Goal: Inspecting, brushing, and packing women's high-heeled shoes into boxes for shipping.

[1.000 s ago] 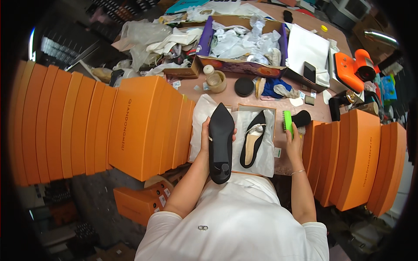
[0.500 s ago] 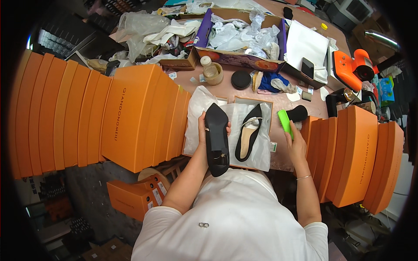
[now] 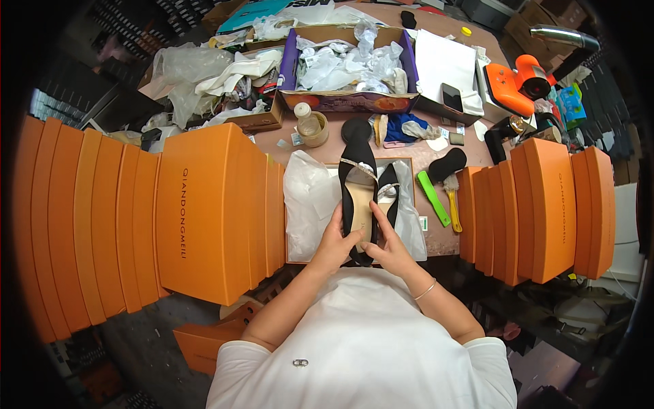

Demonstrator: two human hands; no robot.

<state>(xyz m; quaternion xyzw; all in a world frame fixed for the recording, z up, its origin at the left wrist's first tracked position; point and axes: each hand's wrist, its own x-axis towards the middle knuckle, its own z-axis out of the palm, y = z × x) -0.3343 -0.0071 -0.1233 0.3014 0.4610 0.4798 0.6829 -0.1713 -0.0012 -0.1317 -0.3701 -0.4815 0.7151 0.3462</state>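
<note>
A black pointed shoe (image 3: 359,187) with a glittering strap is held up between my two hands, its pale insole facing me and its toe pointing away. My left hand (image 3: 335,243) is closed round its left side near the heel. On the other side my right hand (image 3: 393,249) grips it, thumb on the insole and a finger along the inner edge. Partly hidden behind it, the matching shoe (image 3: 390,183) lies on white tissue paper (image 3: 308,194) in an open box. To the right of the box rests a green-handled brush (image 3: 434,198) with a black head.
Stacked orange shoe boxes (image 3: 197,211) flank me on the left, and more orange boxes (image 3: 541,211) on the right. A yellow-handled brush (image 3: 454,208) lies beside the green one. Farther back are a jar (image 3: 313,129), a purple carton (image 3: 347,100) of crumpled paper and a phone (image 3: 452,97).
The green brush has left my right hand and lies on the table. My right hand has moved left onto the shoe, which has turned from sole up to insole up.
</note>
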